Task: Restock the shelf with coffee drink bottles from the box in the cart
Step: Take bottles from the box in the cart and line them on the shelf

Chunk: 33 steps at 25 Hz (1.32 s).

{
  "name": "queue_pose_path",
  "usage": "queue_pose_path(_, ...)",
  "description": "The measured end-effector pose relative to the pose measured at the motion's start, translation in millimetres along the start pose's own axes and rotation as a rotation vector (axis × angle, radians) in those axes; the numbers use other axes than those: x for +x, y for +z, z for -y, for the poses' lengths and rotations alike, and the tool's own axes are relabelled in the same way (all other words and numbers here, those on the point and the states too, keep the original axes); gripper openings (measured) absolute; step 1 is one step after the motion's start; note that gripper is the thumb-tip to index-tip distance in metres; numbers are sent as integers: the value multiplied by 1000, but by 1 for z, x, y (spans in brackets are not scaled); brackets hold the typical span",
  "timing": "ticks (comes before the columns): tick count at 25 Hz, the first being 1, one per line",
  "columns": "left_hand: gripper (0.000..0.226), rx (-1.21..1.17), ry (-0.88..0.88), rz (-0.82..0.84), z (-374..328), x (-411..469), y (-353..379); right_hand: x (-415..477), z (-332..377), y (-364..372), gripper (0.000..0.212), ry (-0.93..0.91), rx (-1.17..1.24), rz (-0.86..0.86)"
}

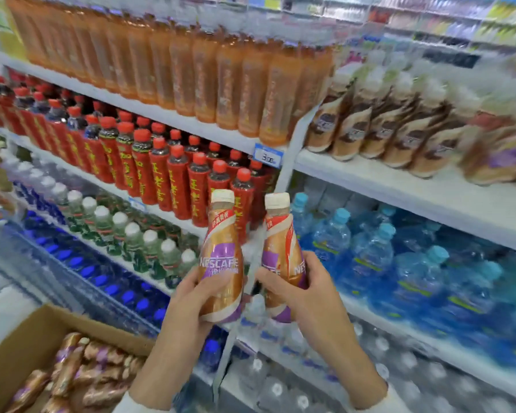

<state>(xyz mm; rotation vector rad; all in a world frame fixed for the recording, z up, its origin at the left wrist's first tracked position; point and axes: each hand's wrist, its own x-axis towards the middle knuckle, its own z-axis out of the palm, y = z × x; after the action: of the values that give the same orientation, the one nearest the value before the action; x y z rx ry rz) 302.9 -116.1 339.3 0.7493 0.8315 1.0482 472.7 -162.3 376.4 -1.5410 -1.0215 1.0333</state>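
I hold two coffee drink bottles upright in front of the shelves, each gold and purple with a cream cap. My left hand (188, 302) grips the lower half of the left coffee bottle (222, 251). My right hand (307, 290) grips the right coffee bottle (280, 248) from the side. The two bottles stand close together, a little apart. A cardboard box (36, 338) at the lower left holds several more coffee bottles (81, 374) lying down. Similar coffee bottles (399, 129) stand in a row on the upper right shelf (399, 192).
Orange tea bottles (191, 70) fill the top left shelf, red-labelled bottles (161, 171) the one below, green and blue bottles lower down. Blue water bottles (385, 251) sit under the coffee shelf. A white upright post (289, 162) divides the two shelf bays.
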Motion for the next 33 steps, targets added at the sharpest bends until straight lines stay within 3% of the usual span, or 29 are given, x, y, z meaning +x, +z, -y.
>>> queue_pose_path(7,86,51,-68,263,71,14,166,-36,-19,-165,35,11,99,-299)
queue_pose_path(12,77,128,-66,334,122,15,280,-51,-30,-290,41,-25,122,-421)
queue_pose_path(16,45,215,32,370,144,26,363,-43,-22,-377,37,-93,141,-523)
queue_pose_path(18,40,260,92,400,143,32,404,-33,-9,-414,37,-136,113,-546)
queue_pose_path(24,33,572,332,475,131,77,490,14,13,-480,41,-282,56,-560)
queue_pose_path(31,39,686,377,482,150,114,501,41,-10,-501,42,-251,169,-500)
queue_pose_path(33,41,693,383,498,152,116,500,43,-12,-503,55,-212,140,-490)
